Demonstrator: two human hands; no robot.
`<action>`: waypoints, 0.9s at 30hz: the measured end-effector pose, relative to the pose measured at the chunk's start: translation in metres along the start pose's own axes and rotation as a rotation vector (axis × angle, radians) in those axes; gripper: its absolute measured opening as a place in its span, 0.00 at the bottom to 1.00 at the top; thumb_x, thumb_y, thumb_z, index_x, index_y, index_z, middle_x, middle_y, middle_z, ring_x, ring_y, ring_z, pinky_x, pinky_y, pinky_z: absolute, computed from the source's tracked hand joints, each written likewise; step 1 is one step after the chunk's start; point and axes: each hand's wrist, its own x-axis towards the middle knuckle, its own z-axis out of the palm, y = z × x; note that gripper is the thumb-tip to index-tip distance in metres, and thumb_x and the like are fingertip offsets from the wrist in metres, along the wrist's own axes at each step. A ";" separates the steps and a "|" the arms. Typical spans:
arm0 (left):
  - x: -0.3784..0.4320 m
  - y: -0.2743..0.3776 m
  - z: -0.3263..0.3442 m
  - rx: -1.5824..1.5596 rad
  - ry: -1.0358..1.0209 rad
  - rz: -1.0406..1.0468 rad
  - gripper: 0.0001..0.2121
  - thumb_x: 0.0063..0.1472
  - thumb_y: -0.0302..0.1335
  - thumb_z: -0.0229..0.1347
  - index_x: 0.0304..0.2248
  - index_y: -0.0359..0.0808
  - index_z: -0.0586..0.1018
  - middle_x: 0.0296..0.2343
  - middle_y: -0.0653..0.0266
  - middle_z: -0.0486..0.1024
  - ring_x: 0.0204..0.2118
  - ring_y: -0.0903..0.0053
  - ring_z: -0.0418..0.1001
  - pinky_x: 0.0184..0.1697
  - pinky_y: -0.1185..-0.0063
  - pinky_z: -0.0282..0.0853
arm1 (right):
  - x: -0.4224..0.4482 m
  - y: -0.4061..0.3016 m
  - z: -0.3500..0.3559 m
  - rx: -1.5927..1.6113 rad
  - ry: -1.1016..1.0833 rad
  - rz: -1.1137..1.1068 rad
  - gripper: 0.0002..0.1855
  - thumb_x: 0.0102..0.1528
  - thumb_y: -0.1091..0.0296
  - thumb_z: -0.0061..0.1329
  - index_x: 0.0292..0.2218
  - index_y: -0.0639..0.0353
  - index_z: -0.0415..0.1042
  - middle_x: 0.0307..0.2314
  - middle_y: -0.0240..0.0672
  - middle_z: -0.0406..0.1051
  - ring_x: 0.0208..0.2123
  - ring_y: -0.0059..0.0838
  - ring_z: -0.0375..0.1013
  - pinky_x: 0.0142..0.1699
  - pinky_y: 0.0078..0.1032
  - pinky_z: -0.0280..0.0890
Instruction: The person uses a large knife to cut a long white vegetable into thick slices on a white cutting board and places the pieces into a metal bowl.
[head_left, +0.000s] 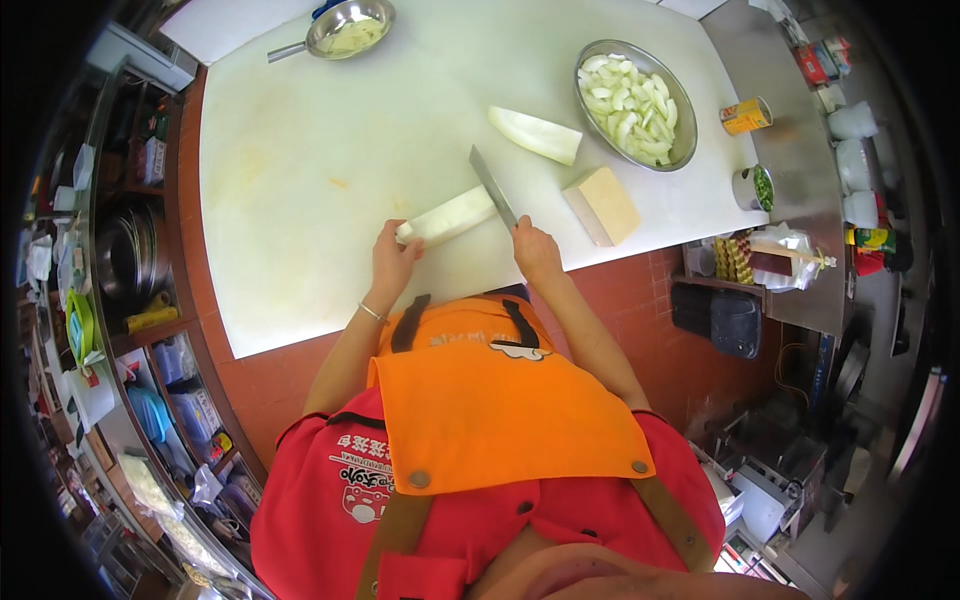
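A long peeled piece of pale green gourd or melon lies on the white work surface. My left hand grips its left end. In my right hand is the handle of a kitchen knife, whose blade points away from me across the piece's right end. Whether the edge has entered the flesh cannot be told. Beyond the knife rests another peeled wedge. A beige rectangular block of unclear material sits to the right of my right hand.
A steel bowl full of cut pale slices stands at the back right. Further right are a yellow can and a container of chopped greens. A long-handled steel pan holds pale pieces at the back. Shelving lines the left side.
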 end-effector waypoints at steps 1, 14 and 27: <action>0.000 0.000 0.000 0.016 0.001 -0.013 0.16 0.59 0.22 0.59 0.45 0.30 0.70 0.29 0.54 0.80 0.27 0.74 0.81 0.28 0.80 0.74 | 0.001 -0.001 -0.004 -0.007 0.007 -0.010 0.13 0.65 0.61 0.39 0.35 0.64 0.60 0.19 0.51 0.73 0.24 0.54 0.75 0.30 0.46 0.69; -0.002 0.008 -0.004 0.011 -0.007 0.009 0.18 0.58 0.24 0.59 0.46 0.29 0.69 0.23 0.57 0.79 0.24 0.73 0.78 0.29 0.77 0.71 | -0.007 -0.026 -0.033 0.046 -0.093 0.055 0.13 0.65 0.63 0.36 0.36 0.66 0.60 0.22 0.53 0.73 0.27 0.56 0.75 0.34 0.47 0.69; -0.005 0.007 -0.003 0.012 0.003 0.000 0.18 0.58 0.24 0.59 0.47 0.29 0.69 0.23 0.56 0.78 0.24 0.73 0.78 0.29 0.77 0.71 | -0.002 -0.007 -0.004 0.004 -0.061 -0.010 0.14 0.66 0.61 0.37 0.35 0.65 0.60 0.20 0.51 0.73 0.25 0.55 0.74 0.31 0.47 0.68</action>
